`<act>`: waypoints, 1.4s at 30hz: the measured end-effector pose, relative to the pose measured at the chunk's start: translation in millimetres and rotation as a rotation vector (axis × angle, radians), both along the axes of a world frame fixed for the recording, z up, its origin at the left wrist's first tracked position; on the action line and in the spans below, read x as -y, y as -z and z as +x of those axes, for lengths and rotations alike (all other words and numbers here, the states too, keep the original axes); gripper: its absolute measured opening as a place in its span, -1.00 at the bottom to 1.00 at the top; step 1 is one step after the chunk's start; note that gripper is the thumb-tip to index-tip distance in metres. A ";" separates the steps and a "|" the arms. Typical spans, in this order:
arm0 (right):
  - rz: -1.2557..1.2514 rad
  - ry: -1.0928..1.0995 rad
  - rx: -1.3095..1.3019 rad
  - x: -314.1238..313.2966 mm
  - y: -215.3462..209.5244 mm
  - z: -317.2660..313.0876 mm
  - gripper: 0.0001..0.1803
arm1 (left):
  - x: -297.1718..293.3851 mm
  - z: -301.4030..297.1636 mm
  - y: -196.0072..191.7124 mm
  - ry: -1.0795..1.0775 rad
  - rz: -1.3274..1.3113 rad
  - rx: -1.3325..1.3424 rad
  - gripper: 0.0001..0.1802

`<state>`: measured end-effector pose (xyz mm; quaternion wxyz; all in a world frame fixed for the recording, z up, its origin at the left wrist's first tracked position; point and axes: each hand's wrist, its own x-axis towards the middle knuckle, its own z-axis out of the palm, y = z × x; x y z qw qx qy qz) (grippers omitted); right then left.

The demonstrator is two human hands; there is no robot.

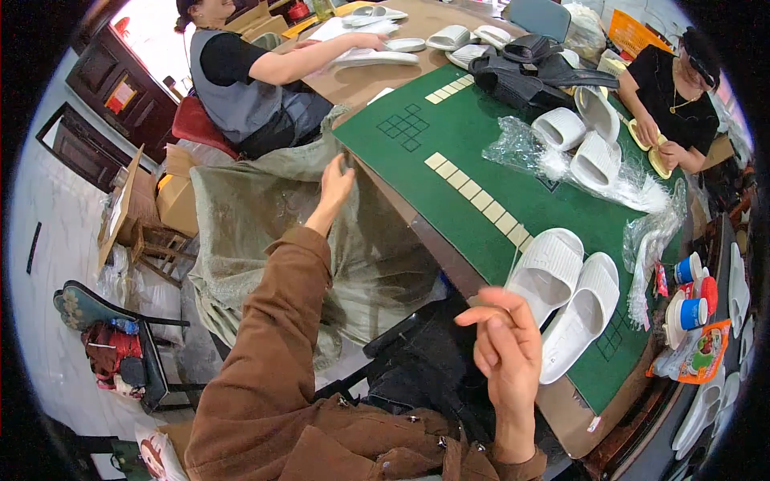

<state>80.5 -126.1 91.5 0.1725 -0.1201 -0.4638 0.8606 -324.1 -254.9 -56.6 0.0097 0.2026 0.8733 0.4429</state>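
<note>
Over the big grey-green cloth sack (249,216), beside the table's left edge, my left hand (333,186) is raised with its thumb and forefinger apart and nothing visible in it. My right hand (509,349) is up in front of a pair of white slide slippers, its thumb and fingers pinched together. From that pinch a thin white strand (514,258) seems to stick up. The left slipper (553,260) and the right slipper (584,317) lie side by side on the green table mat (401,172), their toe ends toward the far side.
Black slippers (521,80) and more white slippers (595,156) are heaped across the mat, near a bundle of white strands (634,192) in clear plastic. One co-worker (249,88) handles white slippers; another (670,104) holds yellow ones. Blue-and-white cups (692,313) stand at right.
</note>
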 end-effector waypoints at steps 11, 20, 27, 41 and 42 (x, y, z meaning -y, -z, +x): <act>-0.238 0.300 -0.278 -12.9 -27.3 11.2 -0.86 | -51.9 262.5 -109.9 1.407 0.529 0.989 -0.56; -0.140 0.631 -0.214 -68.4 7.7 89.5 -0.81 | -23.3 286.3 -126.9 1.377 0.397 1.135 -0.67; 0.060 0.697 0.133 -65.7 50.5 125.9 -0.81 | 1.2 241.8 -102.9 1.239 0.358 0.741 -0.66; 0.433 0.743 0.430 -68.0 65.5 124.2 -0.77 | -98.3 305.0 -99.7 0.970 0.115 0.529 -0.80; 0.464 0.654 0.473 -66.0 66.6 124.2 -0.80 | -99.5 312.7 -95.2 0.985 0.078 0.409 -0.79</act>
